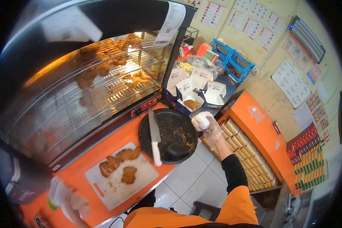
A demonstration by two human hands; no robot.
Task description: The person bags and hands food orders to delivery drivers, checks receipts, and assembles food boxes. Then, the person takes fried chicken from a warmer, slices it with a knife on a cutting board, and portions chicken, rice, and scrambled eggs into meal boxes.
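My right hand, in a clear plastic glove, is closed on a white round wrapped bundle beside the black pan's rim. What is inside the wrapping is hidden. At the lower left, my left hand is smeared by motion, near a white item with a green part; whether it touches that item I cannot tell. Several breaded fried pieces lie on a white cutting board. A knife with a white handle rests across the left side of the round black pan, which holds crumbs.
Open meal boxes stand beyond the pan; one holds a fried piece. A lit glass warming cabinet fills the left. Blue crates sit at the back. On the right, an orange shelf unit holds stacked cartons.
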